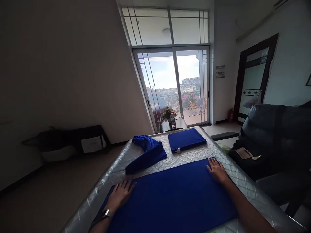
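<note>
Daylight from the balcony door falls on a quilted mattress [225,161]. Under our hands lies a blue cloth [175,194] spread flat. Our left hand [120,194] and right hand [217,171] press on it, palms down, fingers apart, grasping nothing. Beyond them, one folded cloth [186,139] looks finished; a crumpled cloth [147,153] remains.

A home, living room of an apartment, sliding glass balcony door [173,87] with city view, dark leather sofa [274,136], potted plant [167,113] on small side table [173,124], quilted mattress [218,152], dark wooden door [255,74].
</note>
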A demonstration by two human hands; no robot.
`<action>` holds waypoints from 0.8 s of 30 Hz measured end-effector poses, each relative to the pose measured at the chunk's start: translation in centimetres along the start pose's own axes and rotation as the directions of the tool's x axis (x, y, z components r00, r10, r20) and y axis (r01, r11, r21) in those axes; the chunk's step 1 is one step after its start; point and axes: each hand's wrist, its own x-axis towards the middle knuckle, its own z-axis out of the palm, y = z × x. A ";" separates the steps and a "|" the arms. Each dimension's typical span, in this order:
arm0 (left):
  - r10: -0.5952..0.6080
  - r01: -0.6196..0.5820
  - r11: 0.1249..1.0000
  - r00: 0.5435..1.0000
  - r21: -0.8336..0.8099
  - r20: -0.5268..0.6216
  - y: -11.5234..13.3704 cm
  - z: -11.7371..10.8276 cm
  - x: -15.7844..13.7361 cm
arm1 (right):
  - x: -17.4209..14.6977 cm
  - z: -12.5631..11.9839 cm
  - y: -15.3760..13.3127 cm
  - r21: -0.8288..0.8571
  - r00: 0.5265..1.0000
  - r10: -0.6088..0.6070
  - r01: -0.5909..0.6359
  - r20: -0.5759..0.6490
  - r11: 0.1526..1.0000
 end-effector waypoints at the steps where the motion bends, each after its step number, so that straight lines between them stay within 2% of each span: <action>1: -0.034 0.034 0.999 0.999 -0.004 0.006 0.7 -0.7 0.3 | 0.0 0.0 0.1 0.003 1.000 0.000 0.000 -0.003 1.000; 4: -0.121 0.112 0.990 0.987 -0.089 -0.109 5.4 -3.5 0.9 | 0.0 0.0 0.1 0.012 1.000 -0.005 0.005 -0.008 1.000; 5: -0.078 0.060 0.990 0.987 -0.128 -0.141 7.6 -4.4 0.9 | 0.0 0.0 0.1 0.012 1.000 -0.006 0.006 -0.009 1.000; 7: 0.089 -0.113 0.972 0.988 -0.208 -0.123 12.3 -6.0 0.7 | 0.1 0.2 0.2 0.005 1.000 -0.006 0.006 -0.016 1.000; 9: 0.245 -0.282 0.919 0.956 -0.277 -0.159 16.5 -6.9 0.4 | 0.2 0.6 0.3 -0.006 0.999 -0.010 0.010 -0.030 1.000; 11: 0.313 -0.356 0.875 0.933 -0.328 -0.178 19.2 -7.2 0.0 | 0.5 1.0 0.5 -0.014 0.999 -0.013 0.012 -0.046 1.000; 13: 0.307 -0.344 0.867 0.939 -0.360 -0.156 19.7 -7.3 -0.5 | 0.6 1.3 0.7 -0.016 0.998 -0.018 0.017 -0.059 1.000; 14: 0.286 -0.313 0.875 0.950 -0.369 -0.129 19.1 -7.3 -0.8 | 0.7 1.4 0.8 -0.017 0.998 -0.018 0.017 -0.062 1.000; 16: 0.213 -0.223 0.901 0.975 -0.371 -0.068 16.4 -7.1 -1.6 | 0.6 1.3 0.8 -0.013 0.998 -0.024 0.023 -0.060 1.000; 19: 0.065 -0.064 0.944 0.998 -0.324 -0.008 9.7 -5.8 -3.3 | 0.3 0.9 0.7 0.005 0.998 -0.019 0.019 -0.064 1.000; 22: -0.085 0.085 0.979 0.996 -0.186 0.013 2.3 -3.3 -5.2 | 0.2 0.6 0.3 0.006 0.998 -0.013 0.013 -0.069 1.000; 24: -0.117 0.118 0.987 0.993 -0.107 0.021 -1.1 -1.8 -6.2 | 0.1 0.4 0.1 -0.015 0.999 0.000 -0.001 -0.035 1.000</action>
